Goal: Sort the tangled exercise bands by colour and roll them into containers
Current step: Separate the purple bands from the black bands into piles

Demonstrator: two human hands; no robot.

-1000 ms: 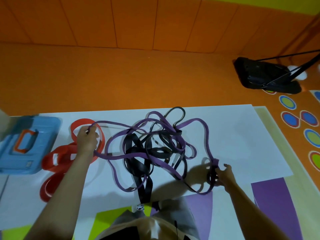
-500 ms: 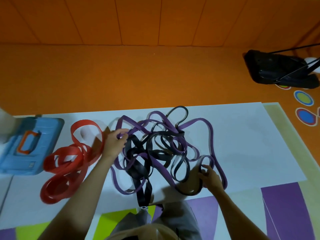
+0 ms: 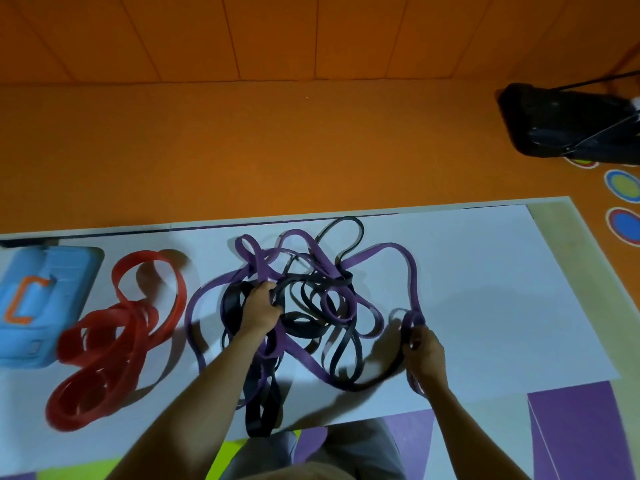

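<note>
Head view, looking down at a white rectangular sheet (image 3: 485,289) spread over an orange floor (image 3: 277,150). In the middle of the sheet, a tangle of purple flat rubber exercise bands (image 3: 370,253) woven through black flat rubber exercise bands (image 3: 258,417). Buried in the heart of that tangle, the left hand (image 3: 260,306), fingers (image 3: 269,296) curled tight round a black strand, with purple loops just beyond the fingertips and more purple and black trailing back under the wrist. At the tangle's right edge, the right hand (image 3: 424,351), fingers (image 3: 414,337) and thumb closed narrowly on a small purple loop rising just above them. Reaching those same fingers from their left, a black strand; whether held or merely touching, impossible to tell. Between the two hands, loose coils of both colours lying on the sheet. Well to the left of the left hand's fingers, apart from the tangle, a separate heap of red flat rubber exercise bands (image 3: 131,317), touched by neither hand. Further left again, near the red heap, a light blue plastic case (image 3: 38,306) with an orange handle, at the sheet's left edge. Far beyond the right hand's fingers, off the sheet in the top right corner, a black moulded base (image 3: 568,123) with thin dark rods, and near it coloured round floor markings (image 3: 623,185)
</note>
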